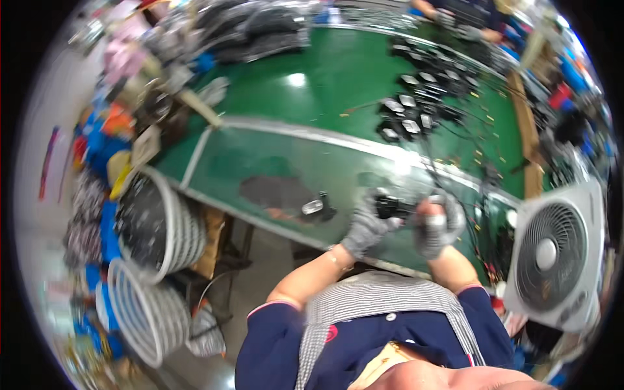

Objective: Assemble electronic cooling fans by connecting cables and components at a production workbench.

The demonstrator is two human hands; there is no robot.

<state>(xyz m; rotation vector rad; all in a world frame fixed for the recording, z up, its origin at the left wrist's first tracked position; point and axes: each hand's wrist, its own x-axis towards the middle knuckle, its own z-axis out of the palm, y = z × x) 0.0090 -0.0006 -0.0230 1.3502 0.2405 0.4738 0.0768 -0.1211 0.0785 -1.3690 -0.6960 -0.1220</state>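
Note:
My left hand (366, 229), in a grey knit glove, is closed on a small black part (389, 207) just above the near strip of the work table. Close by on its right, my right hand (439, 225), gloved too, is curled with its fingers together and blurred by motion. What it holds, if anything, I cannot make out. Dark cables (430, 159) run from near my right hand toward a pile of black parts with shiny faces (409, 110). To the left of my hands, a single black part with a silvery face (313, 207) lies on the table.
A raised metal edge (292, 131) crosses the green table (273, 84). A grey box fan (549, 253) stands at right, beside a wooden strip (525, 123). Two baskets (170, 227) stand at left, one holding dark parts. Across the table are another person's gloved hands (478, 32).

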